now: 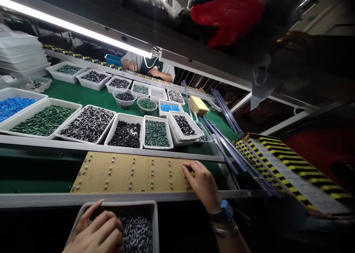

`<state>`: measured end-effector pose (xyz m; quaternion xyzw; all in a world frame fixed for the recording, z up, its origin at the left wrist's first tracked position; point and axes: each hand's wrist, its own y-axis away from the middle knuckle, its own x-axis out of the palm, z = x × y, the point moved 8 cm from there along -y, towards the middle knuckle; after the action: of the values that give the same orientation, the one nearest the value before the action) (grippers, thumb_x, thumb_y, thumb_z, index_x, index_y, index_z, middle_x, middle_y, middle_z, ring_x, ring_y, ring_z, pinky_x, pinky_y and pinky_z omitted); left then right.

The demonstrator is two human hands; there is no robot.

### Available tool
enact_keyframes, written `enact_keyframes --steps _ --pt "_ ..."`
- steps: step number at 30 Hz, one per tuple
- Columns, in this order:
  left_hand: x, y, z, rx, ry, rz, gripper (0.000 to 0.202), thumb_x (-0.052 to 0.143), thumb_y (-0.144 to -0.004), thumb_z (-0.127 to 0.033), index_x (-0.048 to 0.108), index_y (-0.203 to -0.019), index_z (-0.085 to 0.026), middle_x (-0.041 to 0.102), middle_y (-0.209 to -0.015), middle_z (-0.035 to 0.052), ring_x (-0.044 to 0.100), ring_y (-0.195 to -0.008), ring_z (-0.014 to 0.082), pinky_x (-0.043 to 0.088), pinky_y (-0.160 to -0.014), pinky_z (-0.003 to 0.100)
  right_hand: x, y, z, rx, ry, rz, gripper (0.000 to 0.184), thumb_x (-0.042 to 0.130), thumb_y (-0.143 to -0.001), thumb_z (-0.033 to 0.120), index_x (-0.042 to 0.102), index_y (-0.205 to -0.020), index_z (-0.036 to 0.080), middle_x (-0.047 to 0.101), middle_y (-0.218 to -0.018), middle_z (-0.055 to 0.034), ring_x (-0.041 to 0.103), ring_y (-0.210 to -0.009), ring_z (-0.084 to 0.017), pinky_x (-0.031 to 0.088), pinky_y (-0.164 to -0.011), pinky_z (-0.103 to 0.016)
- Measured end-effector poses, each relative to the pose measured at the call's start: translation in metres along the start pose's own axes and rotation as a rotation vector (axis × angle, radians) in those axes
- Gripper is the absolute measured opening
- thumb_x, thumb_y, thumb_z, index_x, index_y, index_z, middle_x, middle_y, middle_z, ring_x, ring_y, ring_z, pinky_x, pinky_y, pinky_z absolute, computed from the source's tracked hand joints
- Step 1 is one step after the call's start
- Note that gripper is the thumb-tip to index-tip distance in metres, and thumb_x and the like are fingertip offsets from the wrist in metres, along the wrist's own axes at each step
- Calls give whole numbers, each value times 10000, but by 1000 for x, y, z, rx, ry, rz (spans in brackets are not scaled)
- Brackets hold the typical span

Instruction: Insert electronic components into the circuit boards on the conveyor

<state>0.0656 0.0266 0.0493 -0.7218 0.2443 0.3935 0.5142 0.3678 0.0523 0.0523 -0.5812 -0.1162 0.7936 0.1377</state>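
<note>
A long yellow circuit board (119, 171) with rows of small silver parts lies on the green conveyor in front of me. My right hand (202, 184) rests on its right end, fingertips pinched together at the board's top edge; whatever they hold is too small to name. It wears a blue watch. My left hand (97, 232) is down in a grey tray (151, 208) of small dark cylindrical components (137, 234), fingers curled over the pile.
White trays of components, green (44, 120), black-silver (88, 123), black (125, 134), blue (12, 105), line the green shelf beyond. Clear plastic tubes (227, 146) and a yellow-black striped board stack (288, 168) lie right. Another person (146, 66) works across the line.
</note>
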Motion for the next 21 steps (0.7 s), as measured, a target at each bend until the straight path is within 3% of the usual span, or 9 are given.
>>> enact_keyframes --steps 7,10,12,17,21 --pt "6 8 6 -83 116 68 332 358 -1086 -215 605 -865 -239 658 -714 -92 657 -680 91 0 -1246 269 -9 -12 0 -128 -16 164 195 527 -1027 211 721 -1036 193 720 -1006 -75 705 -958 -219 581 -895 -351" --pt "4 16 6 -144 145 -75 451 247 -1120 -349 669 -984 -268 694 -752 -71 665 -707 119 62 -1243 291 -8 -13 -1 -163 -8 176 184 543 -1026 231 721 -1030 188 720 -992 -80 702 -946 -231 584 -887 -370" --pt "5 20 7 -190 153 -110 519 202 -1121 -410 689 -984 -295 706 -771 -64 665 -725 132 76 -1244 323 -7 -13 -1 -184 -7 177 178 550 -1025 238 719 -1034 184 717 -989 -82 700 -939 -233 586 -881 -378" --pt "6 17 6 -92 114 98 421 283 -1121 -356 694 -1051 -297 731 -855 -60 683 -797 122 -24 -1247 314 -4 -12 -3 -222 1 178 177 547 -1025 231 712 -1061 179 715 -1000 -89 693 -940 -238 584 -883 -393" --pt "4 19 4 -44 79 110 359 346 -1109 -368 698 -1098 -295 727 -863 -56 687 -806 128 10 -1248 303 -2 -9 -5 -229 8 171 185 545 -1023 225 721 -1051 175 721 -1010 -97 696 -947 -243 584 -893 -405"
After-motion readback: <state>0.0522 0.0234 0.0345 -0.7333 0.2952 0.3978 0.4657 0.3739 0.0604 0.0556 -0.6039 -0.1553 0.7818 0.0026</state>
